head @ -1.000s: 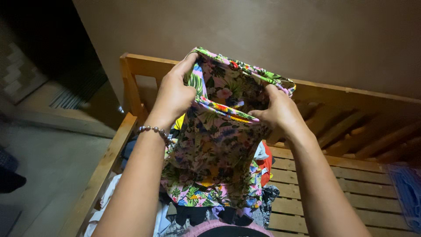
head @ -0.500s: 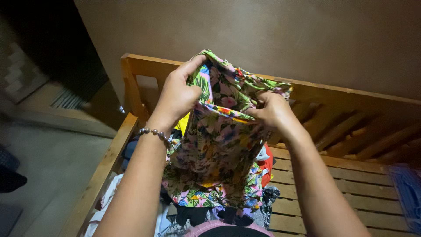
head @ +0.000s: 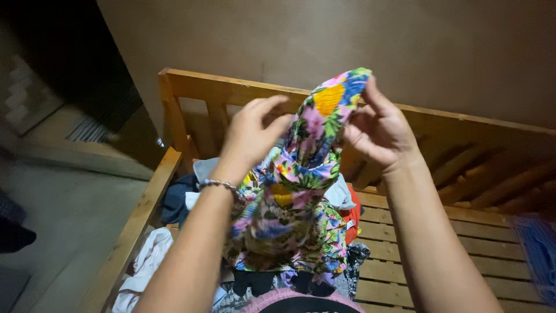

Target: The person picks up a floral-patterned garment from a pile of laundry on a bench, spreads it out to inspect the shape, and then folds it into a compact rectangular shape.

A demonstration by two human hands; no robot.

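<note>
A slatted wooden bed frame (head: 440, 255) bears a heap of clothes (head: 174, 203). Above it hangs a floral garment (head: 295, 191), its top pinched by the right hand (head: 379, 127); the left hand (head: 252, 136) has fingers loosely curled at the cloth.

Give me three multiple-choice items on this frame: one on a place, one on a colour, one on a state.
1. Where does the pile of clothes lie?
A. on the slatted wooden frame
B. on a chair
C. in a basket

2. What is on the left wrist?
A. a red watch
B. a silvery bead bracelet
C. nothing

3. How is the floral garment held?
A. flat on the slats
B. lifted, pinched at its top
C. folded square

Key: 1 A, clothes rest inside the wooden frame; 2 B, the bracelet shows; 3 B, the right hand pinches the floral garment up, left hand beside it.
</note>
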